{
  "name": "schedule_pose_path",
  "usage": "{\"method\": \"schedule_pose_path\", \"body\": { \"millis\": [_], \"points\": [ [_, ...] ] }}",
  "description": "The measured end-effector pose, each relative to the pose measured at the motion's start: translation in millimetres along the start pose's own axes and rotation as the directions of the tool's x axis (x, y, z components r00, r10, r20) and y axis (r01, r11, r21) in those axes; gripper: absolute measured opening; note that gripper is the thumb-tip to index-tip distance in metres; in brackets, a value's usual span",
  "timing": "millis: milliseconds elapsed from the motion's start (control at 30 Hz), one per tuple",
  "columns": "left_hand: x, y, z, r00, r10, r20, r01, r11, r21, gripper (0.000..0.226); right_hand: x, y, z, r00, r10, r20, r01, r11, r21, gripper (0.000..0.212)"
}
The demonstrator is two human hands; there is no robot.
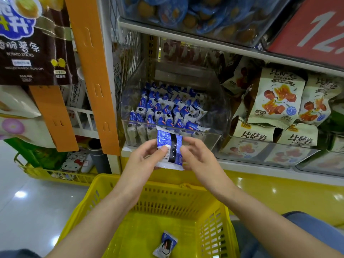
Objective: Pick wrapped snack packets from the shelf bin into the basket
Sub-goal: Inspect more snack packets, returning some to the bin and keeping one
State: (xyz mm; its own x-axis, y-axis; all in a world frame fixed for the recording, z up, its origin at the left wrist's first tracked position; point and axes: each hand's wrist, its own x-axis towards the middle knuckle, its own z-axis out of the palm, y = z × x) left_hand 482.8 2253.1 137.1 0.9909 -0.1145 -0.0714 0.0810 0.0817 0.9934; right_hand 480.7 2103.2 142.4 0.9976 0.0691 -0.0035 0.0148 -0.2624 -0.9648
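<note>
Snack packet (168, 146) (light, slick, crushable) is pinched above the basket (167, 198) by curled fingers (193, 142) of left hand (143, 161) and right hand (200, 159); crimped ends are judged safest.

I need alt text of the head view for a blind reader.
The left hand and right hand hold a blue-and-white snack packet before a clear shelf bin of similar packets; below, a yellow basket contains one packet.

Left hand (147, 158) and right hand (198, 158) side by side, pinch-grip on packet (164, 139).
</note>
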Motion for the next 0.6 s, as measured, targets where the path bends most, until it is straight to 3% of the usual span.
{"method": "schedule_pose_path", "body": {
  "millis": [133,233,300,367,467,600],
  "points": [
    [2.1,-5.3,0.1,0.997,0.069,0.021,-0.070,0.996,0.048,0.022,2.0,-1.1,-2.6,0.981,0.187,0.045,-0.192,0.962,0.195,0.030],
    [4.2,-8.8,3.1,0.982,0.179,-0.066,-0.167,0.974,0.156,0.024,1.2,-1.8,-3.2,0.978,0.196,0.068,-0.206,0.956,0.209,0.023],
    [4.7,-13.0,1.6,0.946,0.311,-0.094,-0.256,0.892,0.373,0.027,0.6,-0.8,-0.4,0.979,0.197,0.042,-0.202,0.956,0.215,0.020],
    [3.5,-17.5,-0.2,0.907,0.420,-0.020,-0.336,0.753,0.566,0.026,0.8,1.3,3.2,0.976,0.216,0.022,-0.215,0.947,0.241,0.019],
    [0.1,-22.6,-0.6,0.894,0.442,0.071,-0.374,0.651,0.661,0.035,1.5,2.9,6.7,0.972,0.233,0.007,-0.227,0.936,0.270,0.021],
    [1.4,-25.0,-2.4,0.903,0.419,0.089,-0.372,0.662,0.651,0.038,2.4,3.6,7.8,0.975,0.220,-0.003,-0.210,0.934,0.289,0.027]
  ]
}}
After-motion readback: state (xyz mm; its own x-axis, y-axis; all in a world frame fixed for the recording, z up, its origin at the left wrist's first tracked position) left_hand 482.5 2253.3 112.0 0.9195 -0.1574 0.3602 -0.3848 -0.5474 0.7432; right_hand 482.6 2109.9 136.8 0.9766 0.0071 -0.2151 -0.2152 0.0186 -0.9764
